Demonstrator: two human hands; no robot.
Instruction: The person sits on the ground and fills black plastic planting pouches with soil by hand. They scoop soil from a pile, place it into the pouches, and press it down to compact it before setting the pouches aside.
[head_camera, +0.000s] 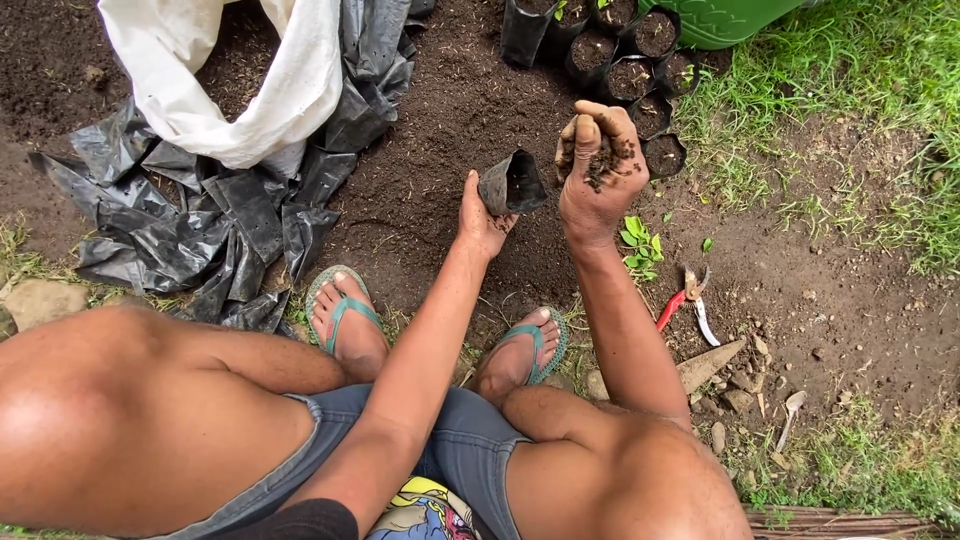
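The left hand (482, 222) pinches a small black plastic bag (511, 184) by its lower edge, its open mouth tilted toward the right hand (598, 170), just beside it. The right hand's grip is cupped, fingers curled round a clump of dark soil (608, 160). Both hover above the soil heap (440, 130). Filled bags (630, 80) stand behind; red-handled pruners (688, 300) lie right.

Both forearms stretched forward, left hand (481, 222) gripping with pinched fingers, right hand (598, 170) raised, cupped, soiled
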